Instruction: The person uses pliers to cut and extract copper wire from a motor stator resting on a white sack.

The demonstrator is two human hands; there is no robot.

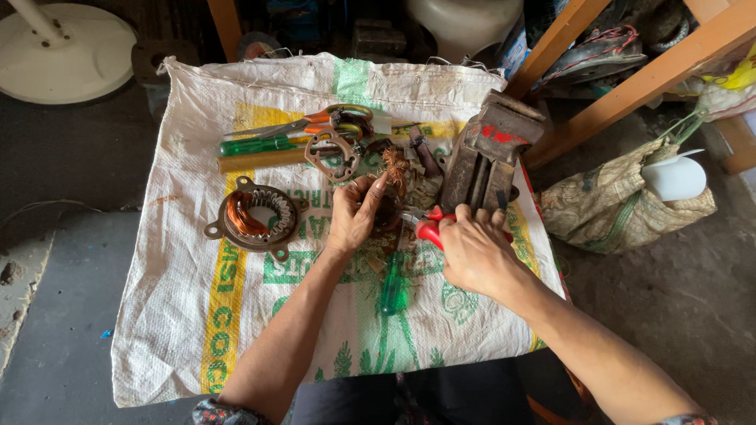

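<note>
My left hand [353,214] grips a small dark motor part with a tuft of copper wire [394,167] sticking up from it. My right hand [472,248] is closed on red-handled pliers [425,229], whose jaws point left at that part. Both hands work over a white woven sack [197,315] spread on a table. A round stator with copper windings [256,216] lies to the left of my left hand. A green-handled screwdriver [392,287] lies just below the hands.
Scissors with orange handles [315,120], another green-handled screwdriver [256,145], a wooden stick [260,160] and a metal bracket ring [335,155] lie at the sack's far side. A dark bench vise [488,153] stands right. A cloth bag [614,205] and wooden beams are further right.
</note>
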